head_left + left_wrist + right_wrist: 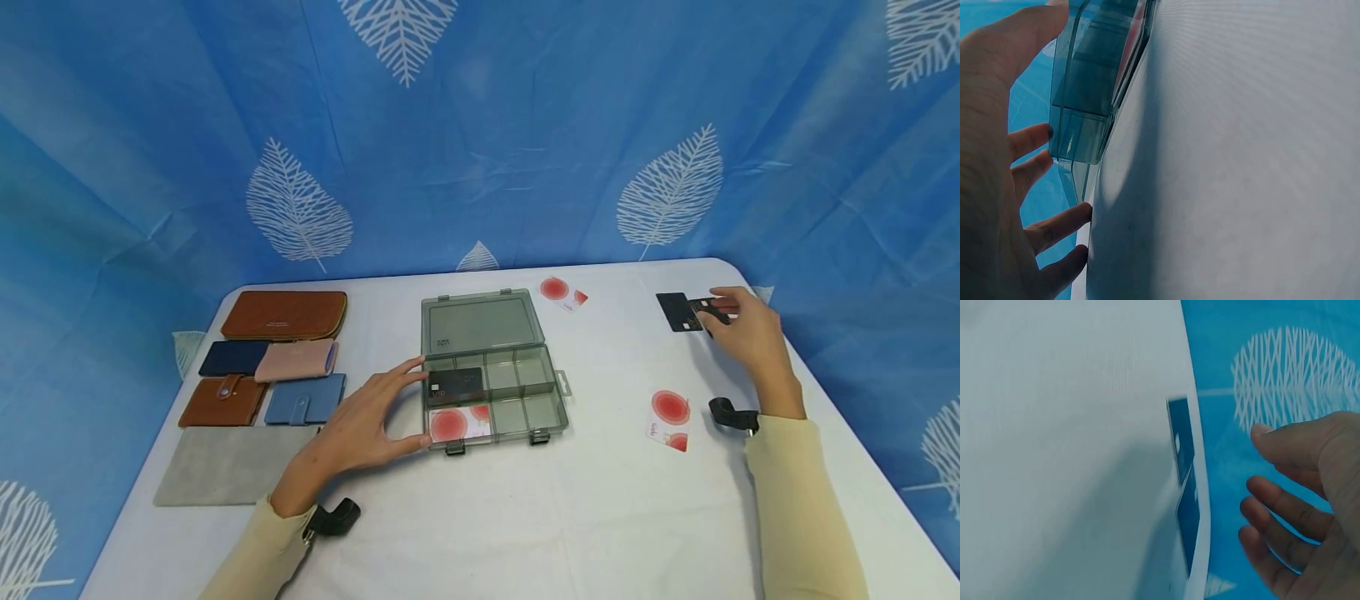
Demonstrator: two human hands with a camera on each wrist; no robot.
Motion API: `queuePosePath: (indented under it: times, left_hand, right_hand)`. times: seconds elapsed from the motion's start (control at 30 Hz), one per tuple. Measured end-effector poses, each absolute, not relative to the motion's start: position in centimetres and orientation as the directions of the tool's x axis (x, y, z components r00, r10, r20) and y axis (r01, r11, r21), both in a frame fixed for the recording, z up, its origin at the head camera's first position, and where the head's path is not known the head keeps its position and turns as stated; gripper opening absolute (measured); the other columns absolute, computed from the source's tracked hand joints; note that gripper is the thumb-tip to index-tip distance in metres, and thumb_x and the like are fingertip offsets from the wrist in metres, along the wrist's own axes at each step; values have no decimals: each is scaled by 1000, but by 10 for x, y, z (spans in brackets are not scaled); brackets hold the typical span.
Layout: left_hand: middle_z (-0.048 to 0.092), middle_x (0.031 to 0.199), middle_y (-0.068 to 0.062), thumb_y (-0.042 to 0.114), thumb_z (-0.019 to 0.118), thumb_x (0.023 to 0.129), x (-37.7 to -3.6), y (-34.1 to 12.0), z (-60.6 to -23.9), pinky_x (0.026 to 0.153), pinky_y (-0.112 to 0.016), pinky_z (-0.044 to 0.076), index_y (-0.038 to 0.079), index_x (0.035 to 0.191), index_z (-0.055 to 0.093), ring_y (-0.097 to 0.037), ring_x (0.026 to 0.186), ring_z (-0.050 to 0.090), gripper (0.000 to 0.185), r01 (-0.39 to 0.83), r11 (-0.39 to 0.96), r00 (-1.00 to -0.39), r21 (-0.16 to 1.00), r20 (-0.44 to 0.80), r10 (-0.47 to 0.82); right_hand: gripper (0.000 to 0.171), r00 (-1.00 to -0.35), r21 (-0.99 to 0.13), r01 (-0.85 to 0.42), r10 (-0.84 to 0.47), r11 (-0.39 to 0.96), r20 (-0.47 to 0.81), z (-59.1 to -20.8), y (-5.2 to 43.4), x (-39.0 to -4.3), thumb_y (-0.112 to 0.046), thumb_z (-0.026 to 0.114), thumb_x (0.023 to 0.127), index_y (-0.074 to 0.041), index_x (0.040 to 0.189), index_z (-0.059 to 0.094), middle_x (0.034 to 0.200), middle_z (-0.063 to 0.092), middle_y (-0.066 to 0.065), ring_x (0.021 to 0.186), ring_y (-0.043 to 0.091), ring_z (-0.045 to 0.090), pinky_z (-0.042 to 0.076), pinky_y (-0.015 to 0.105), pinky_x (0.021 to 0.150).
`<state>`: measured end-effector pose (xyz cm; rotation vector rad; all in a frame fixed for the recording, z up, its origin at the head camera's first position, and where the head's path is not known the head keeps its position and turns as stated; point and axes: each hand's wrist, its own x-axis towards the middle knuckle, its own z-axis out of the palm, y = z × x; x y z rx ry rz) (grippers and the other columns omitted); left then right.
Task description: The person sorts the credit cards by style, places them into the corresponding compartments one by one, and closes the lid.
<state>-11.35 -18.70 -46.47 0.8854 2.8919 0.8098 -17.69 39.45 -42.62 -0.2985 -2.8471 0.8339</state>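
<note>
Two cards (456,404) already in box (491,375). Left hand (363,421), fingers spread, steadying box. Right hand (746,329) hovering relaxed over dark cards (686,311), nothing gripped. Two red cards (667,418) left on bench (600,517).

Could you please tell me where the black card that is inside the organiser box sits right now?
In the head view, the black card lies in the clear box's far-left compartment, just behind the red-and-white card, beside the left hand's fingertips.
</note>
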Motion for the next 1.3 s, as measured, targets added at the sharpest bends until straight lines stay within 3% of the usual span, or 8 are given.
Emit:
queuePosePath:
  times: [0.2,0.47,0.7,0.97,1.13,1.3]
  left_hand:
    - [31,176,4,63,82,86,-114,-187,-463,113,-70,43,21,163,49,-33,152,46,94,513,706,-841,489,123,526]
    - [31,176,5,63,82,86,-111,-186,-461,114,-69,42,21,163,48,-32,153,44,94,501,708,-847,498,113,520]
    - [31,176,7,64,82,86,-111,-186,-461,114,-69,42,22,163,48,-32,153,44,94,495,711,-849,500,107,517]
    - [30,176,7,66,81,86,-112,-187,-463,113,-69,43,23,163,48,-32,152,45,95,497,716,-850,490,109,515]
    - [30,176,7,67,81,86,-112,-187,-463,113,-69,43,23,163,48,-32,152,45,95,498,716,-850,489,110,515]
    - [30,176,7,65,81,86,-111,-187,-464,112,-69,44,22,163,48,-32,152,46,94,505,708,-845,494,118,521]
  right_hand:
    - [67,-942,-541,293,335,788,-22,-434,417,-175,-25,68,106,7,159,42,149,50,39,137,58,47,41,73,111]
    - [80,-943,-516,323,317,793,-103,-447,425,-177,-26,73,101,14,158,35,150,42,47,138,63,42,36,76,113]
    - [75,-910,-510,400,397,762,-122,-449,424,-174,-23,70,102,13,158,37,152,41,46,139,65,40,35,77,113]
    - [78,-894,-486,447,391,751,-217,-444,431,-172,-29,68,102,14,157,35,153,40,45,140,64,39,36,75,114]
    - [78,-890,-485,456,387,746,-242,-443,435,-169,-32,69,101,18,152,36,149,40,45,130,61,43,39,73,113]
    - [77,-888,-499,458,406,736,-216,-443,435,-168,-30,69,101,15,154,35,146,41,45,128,61,43,41,74,110]
